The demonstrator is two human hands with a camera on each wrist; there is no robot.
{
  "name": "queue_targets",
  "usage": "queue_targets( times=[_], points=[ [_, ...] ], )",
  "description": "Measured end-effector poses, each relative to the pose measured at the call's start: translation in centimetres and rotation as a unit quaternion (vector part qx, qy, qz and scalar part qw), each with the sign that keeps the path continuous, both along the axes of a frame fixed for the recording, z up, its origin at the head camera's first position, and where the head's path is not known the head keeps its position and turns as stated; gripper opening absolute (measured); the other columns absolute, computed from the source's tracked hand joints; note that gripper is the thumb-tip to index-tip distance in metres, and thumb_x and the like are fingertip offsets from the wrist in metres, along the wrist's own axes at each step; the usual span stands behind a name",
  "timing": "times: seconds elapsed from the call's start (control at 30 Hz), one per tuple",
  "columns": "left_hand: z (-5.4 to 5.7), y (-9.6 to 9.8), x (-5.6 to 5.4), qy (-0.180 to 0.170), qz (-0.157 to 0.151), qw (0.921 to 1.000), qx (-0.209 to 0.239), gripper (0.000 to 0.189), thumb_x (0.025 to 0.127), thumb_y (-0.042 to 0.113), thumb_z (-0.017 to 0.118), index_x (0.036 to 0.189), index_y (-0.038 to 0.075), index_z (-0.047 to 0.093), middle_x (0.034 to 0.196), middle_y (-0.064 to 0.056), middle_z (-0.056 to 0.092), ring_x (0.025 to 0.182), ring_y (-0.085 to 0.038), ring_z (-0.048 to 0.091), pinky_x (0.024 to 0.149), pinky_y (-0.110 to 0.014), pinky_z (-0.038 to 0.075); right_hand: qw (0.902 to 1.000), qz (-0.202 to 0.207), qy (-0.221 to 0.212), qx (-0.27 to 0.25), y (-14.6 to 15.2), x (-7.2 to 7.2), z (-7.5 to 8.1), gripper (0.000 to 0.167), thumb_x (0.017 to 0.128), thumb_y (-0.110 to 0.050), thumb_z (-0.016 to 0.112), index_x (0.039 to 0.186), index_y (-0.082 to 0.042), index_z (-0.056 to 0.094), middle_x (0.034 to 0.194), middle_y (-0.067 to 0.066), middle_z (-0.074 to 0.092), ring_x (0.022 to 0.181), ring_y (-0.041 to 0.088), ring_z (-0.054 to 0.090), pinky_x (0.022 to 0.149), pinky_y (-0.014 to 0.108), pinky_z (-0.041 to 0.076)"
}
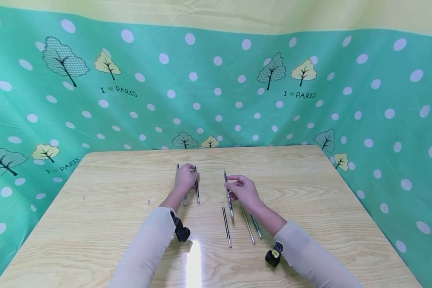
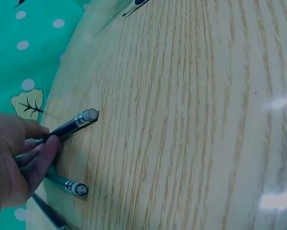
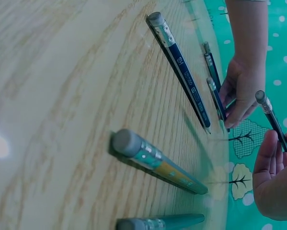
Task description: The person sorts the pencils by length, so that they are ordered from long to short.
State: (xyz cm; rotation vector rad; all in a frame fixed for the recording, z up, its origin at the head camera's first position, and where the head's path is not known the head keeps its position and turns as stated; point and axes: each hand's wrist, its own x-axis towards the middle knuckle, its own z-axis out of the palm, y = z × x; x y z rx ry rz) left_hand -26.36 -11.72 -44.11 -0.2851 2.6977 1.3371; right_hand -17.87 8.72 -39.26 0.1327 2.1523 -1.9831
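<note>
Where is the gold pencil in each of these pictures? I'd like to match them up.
Head: the gold pencil lies low, just right of centre, between a black pencil and a green pencil.
Left wrist: not in it.
Right wrist: lower middle, eraser towards the camera.
Shared landmark: the green dotted curtain.

Pale sleeves [image 1: 144, 248], black wrist cameras [image 1: 182, 233]

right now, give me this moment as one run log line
left hand: pinches dark eraser-tipped pencil | right hand: pinches second dark pencil | on wooden table: HB pencil, gold pencil, green pencil
</note>
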Motion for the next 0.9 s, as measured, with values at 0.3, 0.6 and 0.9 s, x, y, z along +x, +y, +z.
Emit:
queue_targets(
  times=[0.3, 0.6, 0.9],
  points=[
    [0.0, 0.1, -0.1, 0.004, -0.005, 0.9999, -0.008, 0.037, 0.089, 0.010, 0.059, 0.124, 0.003, 0.053, 0.093, -0.013, 0.062, 0.053, -0.012, 0.057, 0.050, -0.021, 0.054, 0.9997, -0.019, 0.015, 0.005, 0.2, -1.8, -2.1, 0.031, 0.086, -0.010, 0.066, 0.115, -0.004, 0.060, 0.073, 0.001, 0.057, 0.054, 0.011, 0.054, 0.050, 0.021, 0.051],
    [0.1, 0.0, 0.1, -0.001, -0.014, 0.9998, -0.010, 0.037, 0.089, 0.011, 0.059, 0.124, 0.002, 0.055, 0.095, -0.014, 0.063, 0.055, -0.013, 0.058, 0.052, -0.021, 0.055, 0.9995, -0.024, 0.008, 0.018, -0.1, -2.7, -2.0, 0.029, 0.087, -0.012, 0.065, 0.115, -0.006, 0.061, 0.075, 0.002, 0.057, 0.056, 0.012, 0.055, 0.052, 0.021, 0.052],
    [0.0, -0.1, 0.0, -0.008, -0.029, 0.9995, -0.006, 0.042, 0.088, 0.009, 0.062, 0.127, 0.002, 0.052, 0.096, -0.015, 0.062, 0.057, -0.013, 0.060, 0.054, -0.021, 0.056, 0.9990, -0.026, 0.003, 0.037, -0.8, -3.9, -2.0, 0.029, 0.087, -0.014, 0.065, 0.115, -0.009, 0.062, 0.074, 0.002, 0.058, 0.056, 0.011, 0.056, 0.052, 0.021, 0.053]
  ],
)
